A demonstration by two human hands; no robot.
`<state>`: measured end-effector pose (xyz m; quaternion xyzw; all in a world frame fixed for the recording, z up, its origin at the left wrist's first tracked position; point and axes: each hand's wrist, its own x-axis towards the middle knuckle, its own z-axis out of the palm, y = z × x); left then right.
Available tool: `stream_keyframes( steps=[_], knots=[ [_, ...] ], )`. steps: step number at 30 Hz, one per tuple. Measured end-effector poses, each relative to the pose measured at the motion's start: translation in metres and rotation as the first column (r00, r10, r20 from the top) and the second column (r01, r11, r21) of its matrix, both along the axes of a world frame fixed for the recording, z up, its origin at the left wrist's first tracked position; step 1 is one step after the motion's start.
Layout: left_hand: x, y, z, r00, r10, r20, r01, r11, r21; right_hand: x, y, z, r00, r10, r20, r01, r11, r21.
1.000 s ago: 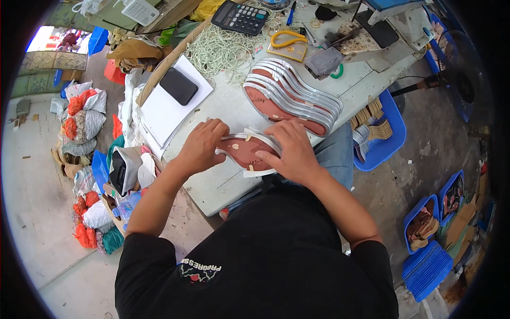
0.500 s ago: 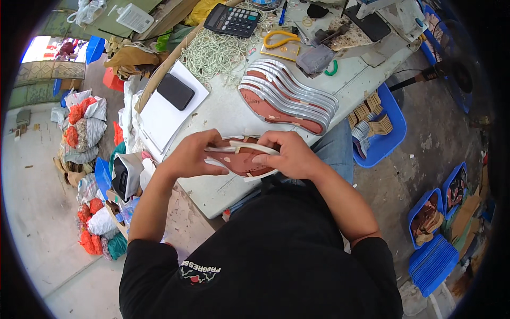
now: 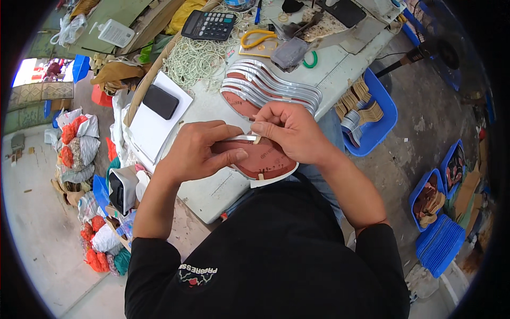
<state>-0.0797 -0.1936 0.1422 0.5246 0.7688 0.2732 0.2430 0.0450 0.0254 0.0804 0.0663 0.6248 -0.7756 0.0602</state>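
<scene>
A reddish-brown shoe insole (image 3: 263, 158) with a pale rim is held tilted over the near edge of the table. My left hand (image 3: 204, 150) is closed on its left end, thumb on the brown face and fingers at the far side. At the far rim my right hand (image 3: 295, 132) pinches with thumb and forefinger, beside a small beige tab (image 3: 257, 139); exactly what sits between those fingertips is hidden. Another beige tab (image 3: 261, 176) shows on the near rim. Just beyond lies a fanned stack of similar insoles (image 3: 239, 101) with silvery rims, partly covered by my right hand.
On the white table (image 3: 204, 194) are a phone (image 3: 161, 102) on white paper, tangled pale cord (image 3: 194, 64), a calculator (image 3: 209, 25) and a yellow-handled tool (image 3: 257, 37). A blue bin (image 3: 390, 114) of stacked pieces stands right. Bags (image 3: 79, 143) line the left floor.
The insole has turned to show more of its brown face. My right hand has moved up to its far rim, now pinching there. The whole view has shifted slightly.
</scene>
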Motion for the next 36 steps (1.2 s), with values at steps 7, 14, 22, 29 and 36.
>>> stream_keyframes(
  steps=[7, 14, 22, 29, 36],
  knots=[
    [0.010, 0.007, 0.004, 0.994, 0.067, 0.086, -0.070, 0.997, 0.033, 0.032, -0.020, 0.001, 0.706, -0.064, -0.705, 0.545, 0.685, 0.484],
    [0.007, -0.001, -0.015, 0.966, 0.212, 0.150, -0.203, 0.977, -0.069, 0.038, 0.002, 0.017, 0.857, -0.101, -0.506, 0.364, 0.812, 0.455],
    [0.033, 0.015, -0.024, 0.278, 0.223, 0.934, -0.455, 0.887, -0.076, 0.029, 0.001, -0.019, 0.961, -0.240, 0.139, 0.277, 0.840, -0.466],
    [0.038, 0.019, -0.023, 0.241, 0.188, 0.952, -0.539, 0.841, -0.030, 0.045, 0.007, -0.012, 0.987, -0.127, -0.099, 0.093, 0.953, -0.290],
    [0.054, 0.023, -0.006, 0.795, 0.333, 0.506, -0.450, 0.884, 0.125, 0.041, 0.020, 0.011, 0.921, -0.086, -0.380, 0.211, 0.930, 0.301]
  ],
)
